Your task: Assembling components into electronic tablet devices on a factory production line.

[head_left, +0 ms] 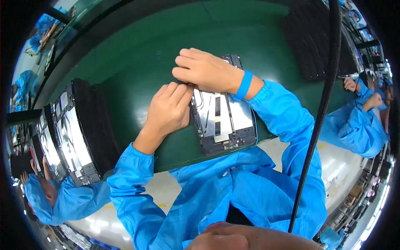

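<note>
An opened tablet-like device (pixel 239 114), with silver plates in a black frame, lies on the green bench in front of me. My left hand (pixel 168 108) is closed at its left edge, fingers curled and thumb tucked in. Coming across the device's upper part, my right hand (pixel 206 70) is also closed, its fingertips bent down beside the left ones. The two hands almost meet; whatever their fingers pinch is hidden. Around my right wrist is a blue band (pixel 245 84), and a thin blue cord runs down along the device's right side.
Similar silver-and-black devices (pixel 74 132) are stacked at the left, beside dark layers. A tall black stack (pixel 318 41) occupies the far right of the green bench (pixel 141 54). A black cable (pixel 318 121) hangs across the right side. People in blue work on both sides.
</note>
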Action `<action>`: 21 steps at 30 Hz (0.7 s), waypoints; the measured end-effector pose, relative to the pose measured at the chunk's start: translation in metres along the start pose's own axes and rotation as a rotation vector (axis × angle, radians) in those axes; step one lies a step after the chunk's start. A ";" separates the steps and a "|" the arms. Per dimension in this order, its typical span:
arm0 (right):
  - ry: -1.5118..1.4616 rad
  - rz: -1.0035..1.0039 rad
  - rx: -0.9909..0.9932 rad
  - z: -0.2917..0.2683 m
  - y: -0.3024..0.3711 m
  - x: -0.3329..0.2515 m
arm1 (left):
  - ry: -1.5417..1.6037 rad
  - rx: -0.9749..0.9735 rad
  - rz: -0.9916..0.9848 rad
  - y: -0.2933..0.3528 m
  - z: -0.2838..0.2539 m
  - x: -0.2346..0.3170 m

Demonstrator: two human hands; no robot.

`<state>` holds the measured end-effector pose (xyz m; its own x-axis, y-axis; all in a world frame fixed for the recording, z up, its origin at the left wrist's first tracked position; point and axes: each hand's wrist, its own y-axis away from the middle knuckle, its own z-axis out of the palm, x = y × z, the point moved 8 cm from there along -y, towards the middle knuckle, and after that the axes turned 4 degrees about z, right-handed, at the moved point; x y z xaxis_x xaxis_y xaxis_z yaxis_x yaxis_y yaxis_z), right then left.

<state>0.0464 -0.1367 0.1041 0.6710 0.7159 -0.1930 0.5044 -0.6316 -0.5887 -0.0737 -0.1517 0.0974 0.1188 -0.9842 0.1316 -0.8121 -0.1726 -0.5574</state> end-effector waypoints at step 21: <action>-0.001 0.661 0.324 -0.118 0.113 0.076 | 0.128 -0.150 0.246 -0.005 0.020 0.086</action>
<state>0.2179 -0.1885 0.1154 0.7790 0.2162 -0.5886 -0.1915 -0.8118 -0.5516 -0.0479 -0.2361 0.0958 -0.1569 -0.9808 0.1156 -0.8841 0.0873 -0.4591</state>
